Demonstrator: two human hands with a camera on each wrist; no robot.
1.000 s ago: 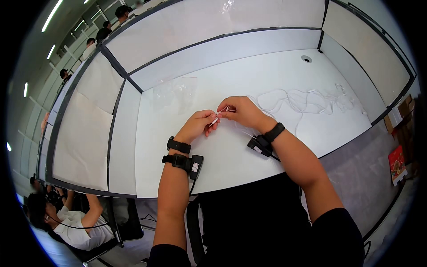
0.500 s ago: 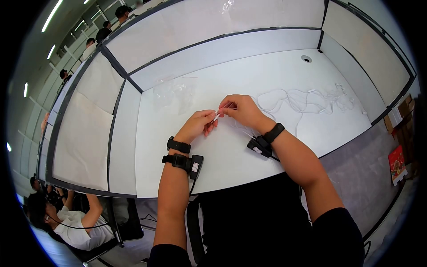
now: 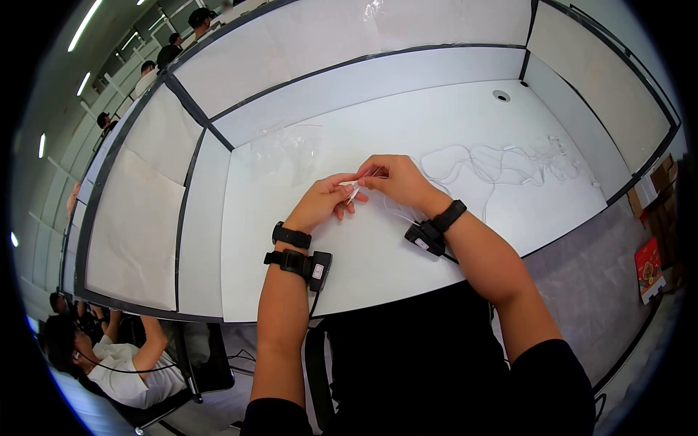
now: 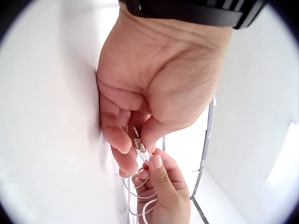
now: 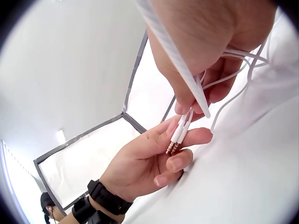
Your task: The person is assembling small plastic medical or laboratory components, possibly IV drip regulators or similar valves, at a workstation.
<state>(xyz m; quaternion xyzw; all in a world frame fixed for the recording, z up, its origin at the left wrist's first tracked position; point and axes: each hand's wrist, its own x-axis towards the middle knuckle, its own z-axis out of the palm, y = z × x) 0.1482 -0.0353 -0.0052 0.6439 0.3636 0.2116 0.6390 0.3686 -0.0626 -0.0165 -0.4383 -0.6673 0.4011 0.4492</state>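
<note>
Bright overhead light, glare off white desk (image 3: pixel 436 116), dark fisheye corners, right hand (image 5: pixel 219 32) close-up soft.

A person seated at a white table (image 3: pixel 436 116) held both hands together above its middle, the left hand (image 3: pixel 322 205) and the right hand (image 3: pixel 398 182) meeting at the fingertips and pinching the end of a thin white cable (image 3: pixel 353 189) between them. A loose tangle of white cords (image 3: pixel 502 163) lay on the table to the right of the hands, and clear plastic bags (image 3: pixel 287 149) lay just beyond the left hand. Black camera units were strapped at the left wrist (image 3: pixel 311 267) and the right wrist (image 3: pixel 423 238). White partition panels (image 3: pixel 349 36) walled the table on three sides; a seated onlooker (image 3: pixel 109 363) was visible beyond them at lower left.
</note>
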